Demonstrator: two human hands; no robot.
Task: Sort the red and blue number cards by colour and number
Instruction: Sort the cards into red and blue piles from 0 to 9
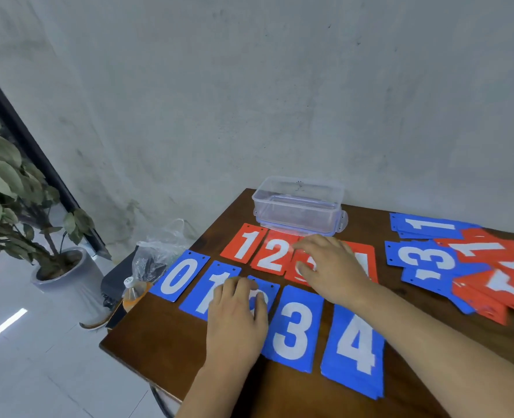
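On the brown table [165, 336] a front row of blue cards reads 0 [179, 276], 1 [210, 292], a partly hidden card [264, 292], 3 [293, 328] and 4 [355, 349]. Behind it lies a red row: 1 [245, 244], 2 [272, 253], a covered red card [299, 271] and another red card [364, 260]. My left hand [237, 321] lies flat over the blue 1 and the hidden blue card. My right hand [331, 267] rests with spread fingers on the covered red card. A mixed heap of red and blue cards [460, 263] lies at the right.
A clear plastic box [298, 209] stands at the table's back edge, just behind the red row. Off the left edge are a plastic bag [159, 251], an orange drink bottle [133, 292] and a potted plant [23, 206] on the floor. A grey wall rises behind.
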